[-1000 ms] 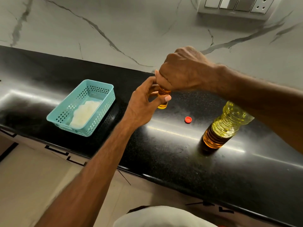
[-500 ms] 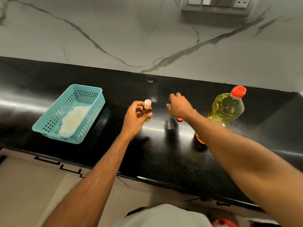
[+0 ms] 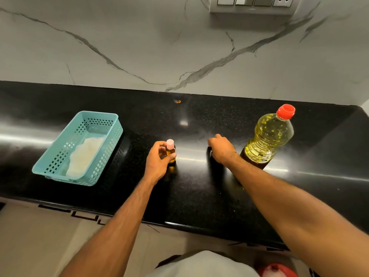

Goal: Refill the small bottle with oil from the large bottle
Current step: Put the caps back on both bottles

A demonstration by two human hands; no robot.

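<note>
A: Small bottle [image 3: 171, 153] position?

B: Upright on the black counter [image 3: 191, 192], mid-width, pink cap fitted; left hand [image 3: 157, 160] grips it, thumb and fingers curled round the body.

A: Right hand [image 3: 222, 149]?

B: Knuckles up, fingers curled down onto the counter between the two bottles; whether they hold anything cannot be told.

A: Large bottle [image 3: 268, 139]?

B: Upright just right of that hand; red cap on; yellow oil inside.

A: Surface and room?

B: Counter glossy, speckled, with glare streaks; teal basket [image 3: 60, 168] at left holding a white cloth [image 3: 84, 154]; white marble wall [image 3: 139, 41] with grey veins behind; switch plate [image 3: 252, 5] at top; pale floor [image 3: 30, 240] below the counter edge.
</note>
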